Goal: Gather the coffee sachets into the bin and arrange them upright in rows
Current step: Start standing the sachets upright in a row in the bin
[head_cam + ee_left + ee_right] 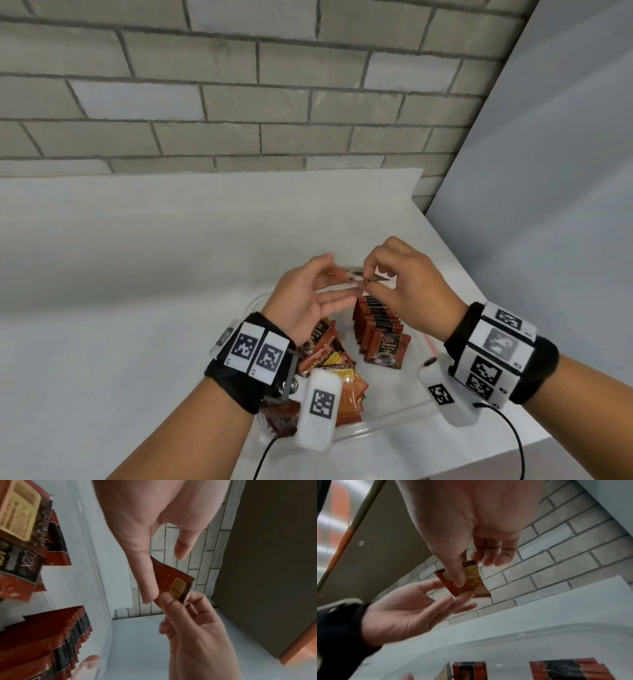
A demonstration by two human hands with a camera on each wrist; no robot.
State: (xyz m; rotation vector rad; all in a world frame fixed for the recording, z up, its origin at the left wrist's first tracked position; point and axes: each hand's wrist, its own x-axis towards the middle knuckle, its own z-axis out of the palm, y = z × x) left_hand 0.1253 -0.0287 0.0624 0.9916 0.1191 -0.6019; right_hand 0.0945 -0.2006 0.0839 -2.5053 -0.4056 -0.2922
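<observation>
A red-brown coffee sachet (356, 275) hangs in the air above the far end of the clear bin (387, 425). My right hand (368, 278) pinches it between thumb and fingers, thumb on its yellow label (471, 572). My left hand (337, 279) is beside it with straight fingers, whose tips touch the sachet's lower edge (464, 592). Inside the bin, a row of upright sachets (376, 325) stands on the right, and a loose pile of sachets (339, 363) lies on the left under my left wrist.
The bin sits on a white table (137, 274) against a grey brick wall (239, 102). The table's right edge (472, 274) runs close by the bin, with a grey panel (565, 171) beyond it. Cables (513, 435) trail from both wrist cameras.
</observation>
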